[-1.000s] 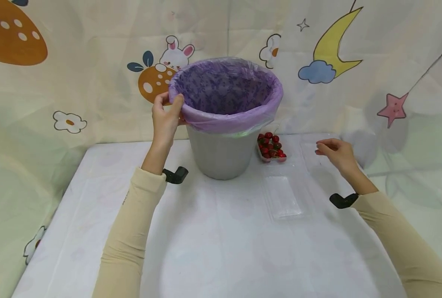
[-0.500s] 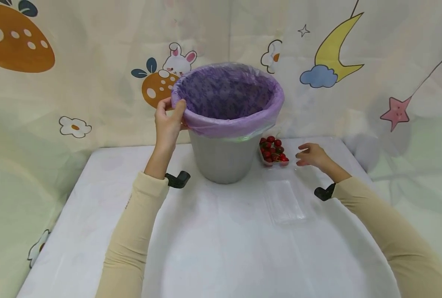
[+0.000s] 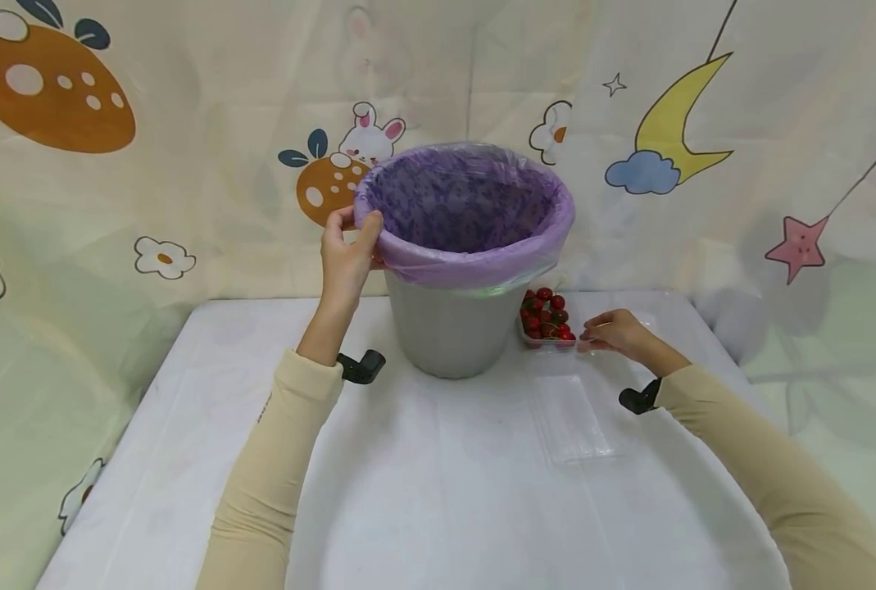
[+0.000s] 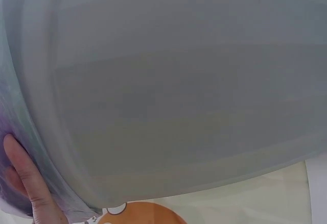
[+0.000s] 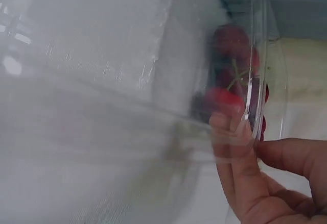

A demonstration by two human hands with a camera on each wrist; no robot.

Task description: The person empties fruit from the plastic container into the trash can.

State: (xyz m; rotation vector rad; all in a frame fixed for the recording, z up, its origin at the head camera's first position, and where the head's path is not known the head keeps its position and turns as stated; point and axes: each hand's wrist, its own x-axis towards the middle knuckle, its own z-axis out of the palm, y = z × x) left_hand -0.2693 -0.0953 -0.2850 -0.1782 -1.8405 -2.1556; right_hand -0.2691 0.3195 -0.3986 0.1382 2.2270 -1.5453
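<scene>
Sleeve print (image 3: 264,407) illegible; hands (image 3: 345,258) (image 3: 618,334) grip bin (image 3: 448,328), cherry box (image 3: 548,345).

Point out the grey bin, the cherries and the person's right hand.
Grey bin (image 3: 448,334): head view, on its bare outer wall below the purple liner.
Cherries (image 3: 546,316): head view, mid-pile.
Right hand (image 3: 622,333): head view, on the back of the hand.

Yellow moon (image 3: 657,123) on pale backdrop (image 3: 260,82)
</scene>
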